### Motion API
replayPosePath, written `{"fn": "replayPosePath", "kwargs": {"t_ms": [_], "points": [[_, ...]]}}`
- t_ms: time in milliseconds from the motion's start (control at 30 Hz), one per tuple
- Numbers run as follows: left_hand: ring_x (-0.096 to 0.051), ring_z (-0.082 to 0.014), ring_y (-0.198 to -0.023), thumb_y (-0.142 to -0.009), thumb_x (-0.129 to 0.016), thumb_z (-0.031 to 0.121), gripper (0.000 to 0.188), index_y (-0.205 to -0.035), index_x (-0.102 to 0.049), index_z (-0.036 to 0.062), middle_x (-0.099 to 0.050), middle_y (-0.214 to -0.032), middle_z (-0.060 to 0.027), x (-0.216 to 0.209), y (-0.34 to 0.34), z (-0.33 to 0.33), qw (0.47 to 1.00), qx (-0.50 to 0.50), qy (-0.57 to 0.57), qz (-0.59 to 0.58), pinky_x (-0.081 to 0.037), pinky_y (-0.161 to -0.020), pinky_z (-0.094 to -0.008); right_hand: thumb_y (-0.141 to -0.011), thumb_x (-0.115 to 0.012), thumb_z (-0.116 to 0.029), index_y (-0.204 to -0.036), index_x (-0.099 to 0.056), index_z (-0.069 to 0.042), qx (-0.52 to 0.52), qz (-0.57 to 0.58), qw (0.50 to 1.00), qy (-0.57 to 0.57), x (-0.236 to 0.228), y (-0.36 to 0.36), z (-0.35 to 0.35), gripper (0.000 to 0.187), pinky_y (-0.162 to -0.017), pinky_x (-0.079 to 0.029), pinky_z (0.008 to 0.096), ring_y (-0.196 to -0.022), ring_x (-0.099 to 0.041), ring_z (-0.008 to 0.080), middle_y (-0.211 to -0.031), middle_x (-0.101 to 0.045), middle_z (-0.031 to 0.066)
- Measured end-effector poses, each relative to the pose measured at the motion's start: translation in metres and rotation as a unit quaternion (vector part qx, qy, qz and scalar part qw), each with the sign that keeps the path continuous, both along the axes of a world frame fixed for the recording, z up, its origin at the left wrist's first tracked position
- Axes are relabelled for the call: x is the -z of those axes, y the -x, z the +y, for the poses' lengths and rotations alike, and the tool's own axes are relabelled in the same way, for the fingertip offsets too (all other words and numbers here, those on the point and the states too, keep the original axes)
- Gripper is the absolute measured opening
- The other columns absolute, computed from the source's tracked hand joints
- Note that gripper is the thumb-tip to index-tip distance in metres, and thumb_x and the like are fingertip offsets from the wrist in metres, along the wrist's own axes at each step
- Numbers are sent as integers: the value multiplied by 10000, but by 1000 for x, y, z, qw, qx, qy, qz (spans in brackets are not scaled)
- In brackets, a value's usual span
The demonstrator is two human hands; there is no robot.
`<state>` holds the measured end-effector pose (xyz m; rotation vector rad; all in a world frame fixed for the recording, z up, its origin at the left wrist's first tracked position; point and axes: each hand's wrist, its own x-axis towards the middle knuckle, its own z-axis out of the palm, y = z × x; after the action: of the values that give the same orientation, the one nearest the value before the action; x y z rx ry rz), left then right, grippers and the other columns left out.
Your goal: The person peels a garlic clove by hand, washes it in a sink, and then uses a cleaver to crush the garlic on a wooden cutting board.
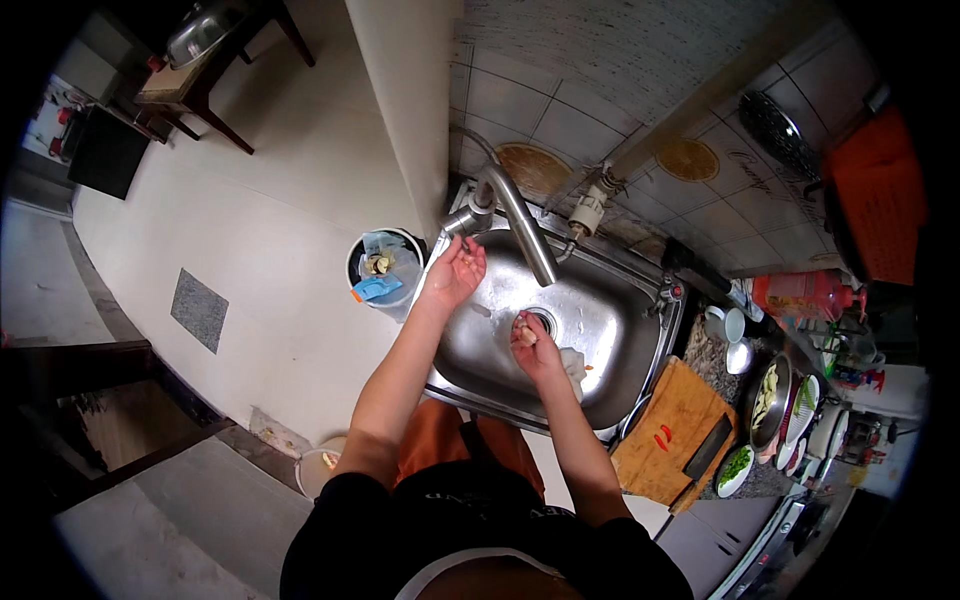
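Over the stainless steel sink [620, 300], my right hand [540, 358] is curled around a small pale lump [526, 337], whose kind I cannot make out. It is close to the drain [543, 318]. My left hand [458, 277] is raised at the sink's left rim, palm up, fingers apart and nothing visible in it. Its fingertips are by the base of the metal faucet [520, 228]; whether they touch it I cannot tell. No water shows at the spout. A whitish translucent scrap [574, 368] lies in the basin beside my right wrist.
A lined bin [402, 300] stands left of the sink. To the right are a wooden cutting board [655, 470] with red chillies [663, 437] and a cleaver [709, 447], a pan of pale slices [768, 400] and a dish of chopped greens [735, 468]. A tiled wall rises behind.
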<state>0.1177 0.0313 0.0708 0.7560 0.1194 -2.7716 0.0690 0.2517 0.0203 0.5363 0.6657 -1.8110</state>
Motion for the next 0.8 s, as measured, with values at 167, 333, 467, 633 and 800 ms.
{"fn": "replayPosePath", "kwargs": {"t_ms": [167, 333, 467, 633, 800], "points": [[-483, -140, -615, -882, -529, 280, 227, -781, -514, 77, -484, -638, 5, 14, -13, -20, 997, 40, -50, 30, -406, -573, -258, -848, -558, -74, -1077, -509, -150, 62, 27, 994, -87, -12, -1, -33, 247, -690, -508, 259, -799, -558, 180, -903, -558, 80], [-503, -194, -676, -896, -445, 424, 395, -934, -539, 43, -559, -783, -49, -13, -14, -2, 996, 3, 5, -84, -439, -694, -282, -842, -550, -44, -1072, -505, -107, 125, 9, 983, -134, 9, 7, -46, 242, -738, -520, 297, -846, -564, 200, -924, -555, 92], [-526, -171, -817, -904, -429, 406, 406, -1138, -480, 79, -565, -903, -74, 22, -11, 56, 916, 169, 209, -299, -429, -772, -300, -866, -541, -130, -1005, -542, -85, 121, -26, 989, -86, 63, 20, -41, 147, -736, -505, 302, -814, -577, 193, -873, -581, 74], [-513, -152, -753, -889, -465, 312, 438, -1278, -380, 128, -533, -942, -69, 120, 21, 111, 853, 130, 412, -293, -441, -675, -273, -868, -523, -283, -919, -592, -122, 28, 25, 996, -86, 66, 21, -62, 182, -699, -472, 300, -754, -580, 167, -834, -614, 24], [-545, -185, -822, -894, -447, 327, 419, -1229, -438, 75, -550, -1003, -96, 112, 30, 94, 886, 178, 320, -286, -454, -692, -321, -857, -515, -267, -1047, -583, -126, 4, 66, 991, -118, 47, 18, -58, 246, -726, -473, 321, -810, -582, 180, -898, -621, 22]]}}
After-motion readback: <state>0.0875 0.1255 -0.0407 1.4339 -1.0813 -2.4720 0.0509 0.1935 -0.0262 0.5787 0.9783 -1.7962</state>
